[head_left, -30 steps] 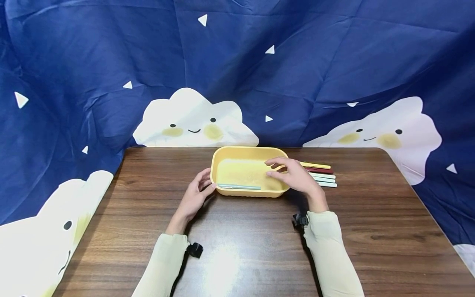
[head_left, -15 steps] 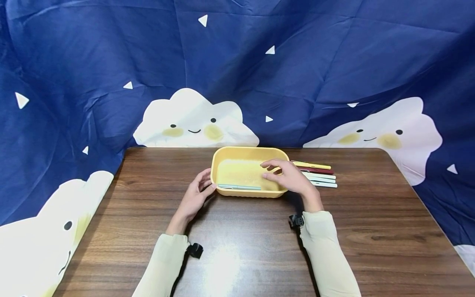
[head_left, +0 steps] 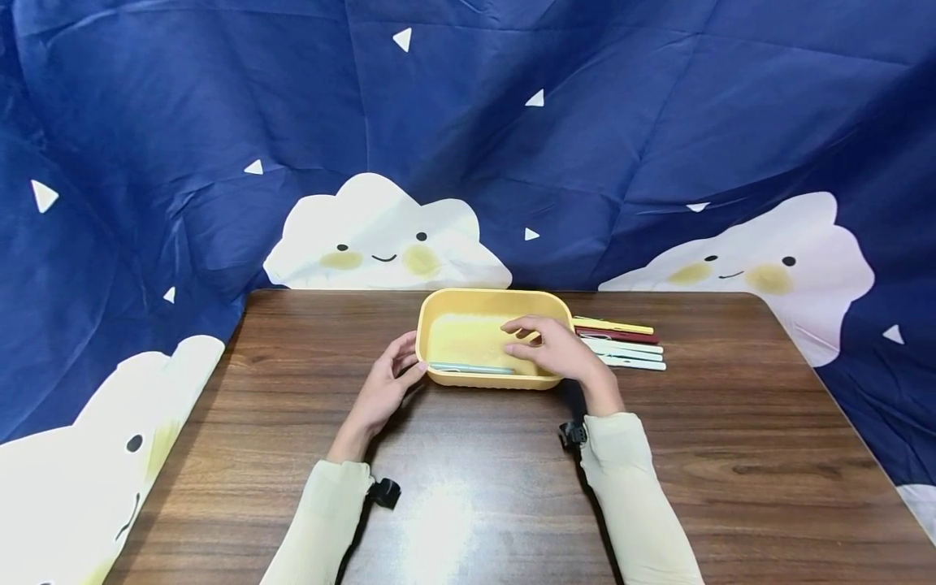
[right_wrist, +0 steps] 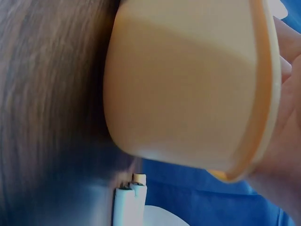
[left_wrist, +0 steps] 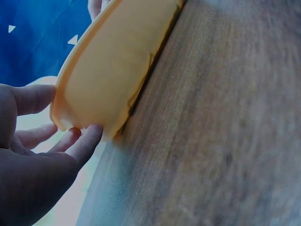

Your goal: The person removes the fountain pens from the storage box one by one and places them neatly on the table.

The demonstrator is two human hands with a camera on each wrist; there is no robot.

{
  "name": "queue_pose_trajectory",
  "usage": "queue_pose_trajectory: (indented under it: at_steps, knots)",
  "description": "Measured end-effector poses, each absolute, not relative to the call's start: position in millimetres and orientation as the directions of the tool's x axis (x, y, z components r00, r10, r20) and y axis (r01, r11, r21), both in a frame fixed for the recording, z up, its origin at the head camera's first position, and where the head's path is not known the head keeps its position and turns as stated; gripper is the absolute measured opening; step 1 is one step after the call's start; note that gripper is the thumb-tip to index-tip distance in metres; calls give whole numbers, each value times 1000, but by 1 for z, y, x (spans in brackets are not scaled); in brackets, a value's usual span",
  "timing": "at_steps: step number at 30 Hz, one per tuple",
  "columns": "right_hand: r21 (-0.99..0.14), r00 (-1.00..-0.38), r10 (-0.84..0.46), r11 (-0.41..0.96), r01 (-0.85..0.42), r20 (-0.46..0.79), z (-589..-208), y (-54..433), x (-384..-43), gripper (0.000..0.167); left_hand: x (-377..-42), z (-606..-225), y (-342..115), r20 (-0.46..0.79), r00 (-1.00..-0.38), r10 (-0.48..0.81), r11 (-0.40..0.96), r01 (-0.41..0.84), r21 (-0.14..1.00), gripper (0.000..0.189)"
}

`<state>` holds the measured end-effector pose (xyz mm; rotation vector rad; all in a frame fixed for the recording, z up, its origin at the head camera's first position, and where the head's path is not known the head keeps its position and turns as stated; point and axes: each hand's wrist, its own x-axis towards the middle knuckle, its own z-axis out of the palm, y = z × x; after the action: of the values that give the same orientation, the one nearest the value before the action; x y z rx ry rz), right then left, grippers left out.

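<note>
A yellow plastic box (head_left: 497,382) with rounded corners sits at the far middle of the table. One light blue-green pen (head_left: 475,369) lies inside along its front wall. My left hand (head_left: 385,382) touches the box's left end from outside; the left wrist view shows its fingertips against the box wall (left_wrist: 103,70). My right hand (head_left: 552,349) hovers over the right part of the box, thumb and fingers apart and loosely bent, with nothing visible between them. In the right wrist view the box's outer wall (right_wrist: 183,89) hides most of that hand.
Right of the box, several pens lie side by side on the wooden table (head_left: 731,455): a yellow pen (head_left: 632,329), a dark red pen (head_left: 632,337) and pale pens (head_left: 639,358). A blue curtain with clouds (head_left: 468,106) hangs behind the table's far edge.
My right hand has drifted left, further over the box, uncovering more of the pens on the right. My left hand, the box and the pen inside stay in place.
</note>
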<state>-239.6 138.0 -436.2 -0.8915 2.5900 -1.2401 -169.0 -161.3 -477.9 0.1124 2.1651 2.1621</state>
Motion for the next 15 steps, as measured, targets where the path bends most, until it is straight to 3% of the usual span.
queue_pose_trajectory:
  at_steps: [15]
  knots:
    - [-702,-784,-620,570,-427,-26,-449,117,-247,38,-170,-481,-162,-5,-994,109,-3,-6,1000,58]
